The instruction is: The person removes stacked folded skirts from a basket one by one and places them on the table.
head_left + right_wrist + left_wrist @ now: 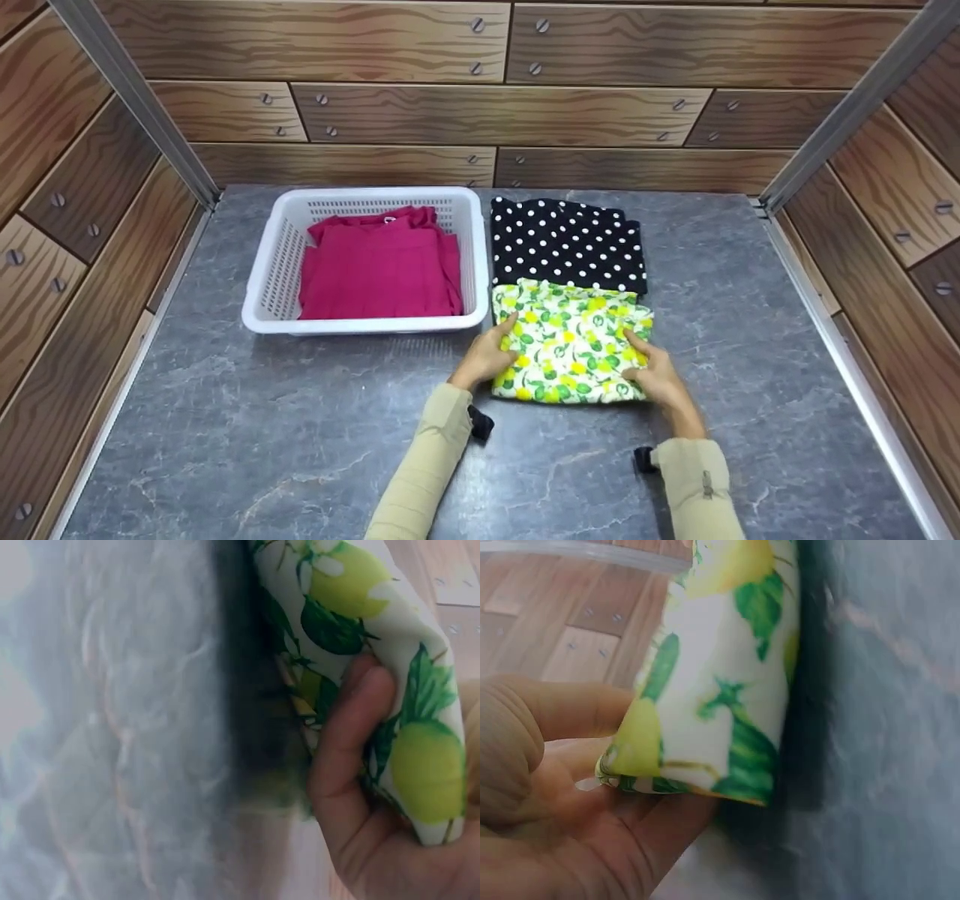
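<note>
A folded lemon-print cloth (570, 345), white with yellow lemons and green leaves, spans between both hands. At its left edge the left hand (487, 356) grips it; in the left wrist view some fingers (671, 829) pass beneath the fabric. The right hand (660, 375) holds the opposite edge, and in the right wrist view one digit lies over the printed face while the rest are largely hidden. Just behind, a folded black cloth with white polka dots (566, 244) lies on the table, its front edge overlapped by the lemon print in the head view.
Left of the cloths stands a white plastic basket (367, 325) with folded magenta clothing (379, 270) inside. The grey marbled table (300, 435) is bordered by wood-patterned walls (420, 112) and metal corner posts.
</note>
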The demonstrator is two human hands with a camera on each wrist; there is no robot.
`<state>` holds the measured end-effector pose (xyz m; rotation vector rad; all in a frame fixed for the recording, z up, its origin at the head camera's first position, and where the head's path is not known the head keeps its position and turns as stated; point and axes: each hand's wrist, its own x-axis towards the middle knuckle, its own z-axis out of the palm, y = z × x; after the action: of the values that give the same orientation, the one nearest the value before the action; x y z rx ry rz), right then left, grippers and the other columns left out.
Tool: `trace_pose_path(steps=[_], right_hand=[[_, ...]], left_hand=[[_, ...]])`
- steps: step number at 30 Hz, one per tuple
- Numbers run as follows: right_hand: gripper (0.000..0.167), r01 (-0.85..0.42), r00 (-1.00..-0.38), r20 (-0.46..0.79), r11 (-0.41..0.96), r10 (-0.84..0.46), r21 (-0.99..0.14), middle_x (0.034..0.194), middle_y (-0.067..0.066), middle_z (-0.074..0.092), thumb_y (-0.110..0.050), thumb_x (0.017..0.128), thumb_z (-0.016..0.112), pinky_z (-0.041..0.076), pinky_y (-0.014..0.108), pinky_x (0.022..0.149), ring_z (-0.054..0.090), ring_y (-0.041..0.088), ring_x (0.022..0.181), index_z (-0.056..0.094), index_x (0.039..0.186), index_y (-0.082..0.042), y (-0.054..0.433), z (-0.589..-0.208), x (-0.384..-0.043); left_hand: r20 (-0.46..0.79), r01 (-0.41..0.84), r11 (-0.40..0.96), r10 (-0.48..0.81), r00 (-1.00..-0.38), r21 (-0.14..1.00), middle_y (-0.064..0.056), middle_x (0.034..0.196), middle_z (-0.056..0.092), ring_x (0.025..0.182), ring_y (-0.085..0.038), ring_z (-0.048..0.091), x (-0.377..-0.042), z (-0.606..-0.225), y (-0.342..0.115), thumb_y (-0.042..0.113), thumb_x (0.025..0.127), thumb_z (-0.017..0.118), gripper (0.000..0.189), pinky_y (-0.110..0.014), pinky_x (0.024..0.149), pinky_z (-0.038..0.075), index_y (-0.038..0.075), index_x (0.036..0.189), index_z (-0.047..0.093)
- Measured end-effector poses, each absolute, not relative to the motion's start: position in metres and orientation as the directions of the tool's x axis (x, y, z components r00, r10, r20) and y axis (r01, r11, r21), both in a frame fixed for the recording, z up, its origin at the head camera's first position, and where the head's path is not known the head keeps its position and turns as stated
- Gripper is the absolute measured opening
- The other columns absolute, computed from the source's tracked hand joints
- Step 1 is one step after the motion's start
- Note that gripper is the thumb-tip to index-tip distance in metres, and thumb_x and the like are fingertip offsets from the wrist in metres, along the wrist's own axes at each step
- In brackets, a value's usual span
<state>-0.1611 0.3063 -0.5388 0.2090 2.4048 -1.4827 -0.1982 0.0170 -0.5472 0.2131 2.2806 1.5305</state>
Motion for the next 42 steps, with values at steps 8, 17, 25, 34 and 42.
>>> trace_pose_path(steps=[8,17,25,34,42], right_hand=[[0.082,0.246,-0.946,-0.321,0.544,-0.047,-0.802,0.163,0.020,0.012,0.009,0.081,0.050,0.039,0.024,0.056,0.021,0.038,0.144,0.016,0.155,-0.002,0.310,-0.547,-0.188],[0.073,0.262,-0.941,-0.336,0.569,-0.028,-0.779,0.162,0.022,0.014,0.001,0.092,0.054,0.044,0.027,0.069,0.043,0.041,0.118,0.020,0.156,-0.008,0.310,-0.548,-0.201],[0.067,0.311,-0.941,-0.323,0.636,0.101,-0.706,0.159,0.026,0.022,-0.013,0.094,0.060,0.046,0.033,0.069,0.050,0.027,0.079,0.030,0.154,-0.014,0.305,-0.545,-0.205],[0.056,0.286,-0.955,-0.226,0.788,0.190,-0.545,0.145,0.028,0.046,-0.023,0.094,0.064,0.041,0.032,0.057,0.048,0.023,0.061,0.046,0.146,-0.010,0.299,-0.539,-0.201],[0.047,0.217,-0.976,-0.098,0.842,0.194,-0.494,0.133,0.029,0.056,-0.017,0.091,0.067,0.048,0.042,0.061,0.061,0.032,0.069,0.058,0.135,-0.003,0.292,-0.538,-0.193]], left_hand=[[-0.256,-0.130,0.342,0.356,-0.899,0.931,-0.010,0.161,0.028,0.140,-0.025,0.036,-0.223,-0.556,0.018,0.000,0.092,0.058,0.070,-0.027,0.078,0.045,0.021,0.154,0.032],[-0.270,-0.175,0.313,0.295,-0.916,0.933,-0.009,0.162,0.026,0.144,-0.030,0.031,-0.233,-0.561,0.018,0.002,0.094,0.057,0.067,-0.041,0.106,0.042,0.022,0.154,0.035],[-0.219,-0.147,0.300,0.223,-0.950,0.943,-0.016,0.159,0.030,0.116,-0.026,0.054,-0.237,-0.559,0.023,0.001,0.092,0.058,0.065,-0.023,0.069,0.046,0.016,0.152,0.038],[-0.213,-0.159,0.337,0.128,-0.969,0.928,-0.014,0.155,0.039,0.141,-0.033,0.037,-0.231,-0.557,0.029,0.013,0.093,0.064,0.059,-0.043,0.112,0.039,0.016,0.149,0.044],[-0.103,-0.042,0.571,0.075,-0.992,0.820,-0.009,0.146,0.053,0.118,-0.023,0.060,-0.226,-0.554,0.035,0.015,0.093,0.066,0.054,-0.033,0.078,0.053,0.014,0.145,0.050]])
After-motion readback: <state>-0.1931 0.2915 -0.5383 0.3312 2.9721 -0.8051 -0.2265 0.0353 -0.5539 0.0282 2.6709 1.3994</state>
